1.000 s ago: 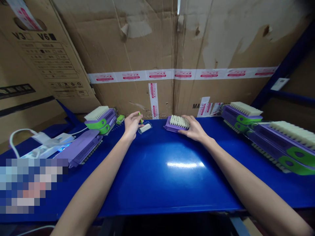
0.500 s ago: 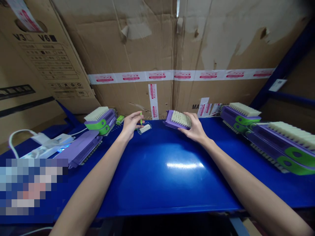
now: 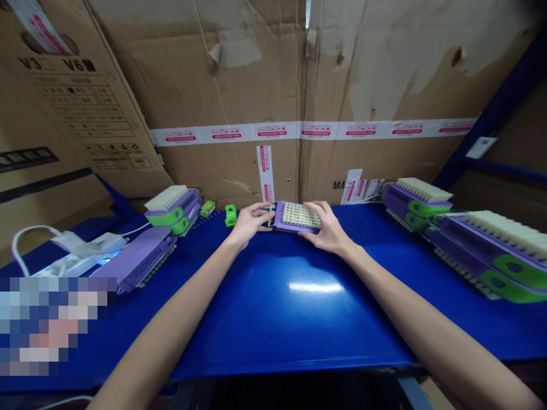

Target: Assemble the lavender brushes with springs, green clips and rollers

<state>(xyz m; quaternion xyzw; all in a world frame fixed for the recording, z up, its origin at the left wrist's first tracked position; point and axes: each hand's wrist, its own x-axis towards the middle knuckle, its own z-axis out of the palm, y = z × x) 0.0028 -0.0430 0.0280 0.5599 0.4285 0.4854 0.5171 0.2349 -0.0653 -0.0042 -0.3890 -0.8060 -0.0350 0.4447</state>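
Note:
My right hand (image 3: 327,228) is closed around the right end of a purple brush (image 3: 280,221), whose cream bristles (image 3: 301,215) face up. My left hand (image 3: 253,225) pinches a thin green piece (image 3: 270,215) at the brush's left end; the fingers hide most of what they hold. Whether this piece is joined to the brush I cannot tell. Just left of that hand, a green bracket with holes (image 3: 231,216) stands on the blue table (image 3: 256,307). A small green piece (image 3: 208,208) lies farther left.
Purple-and-green brushes stand at left (image 3: 173,210) and right (image 3: 416,199), with a larger one (image 3: 491,250) at far right. A purple brush (image 3: 134,256) lies bristles down beside a white power strip (image 3: 85,253). Cardboard (image 3: 222,85) walls the back. A blurred patch covers the lower left.
My left hand has moved right with the green piece to the brush's end, and the green bracket has come into view. The brush has shifted slightly left. The clear case with a white insert no longer shows.

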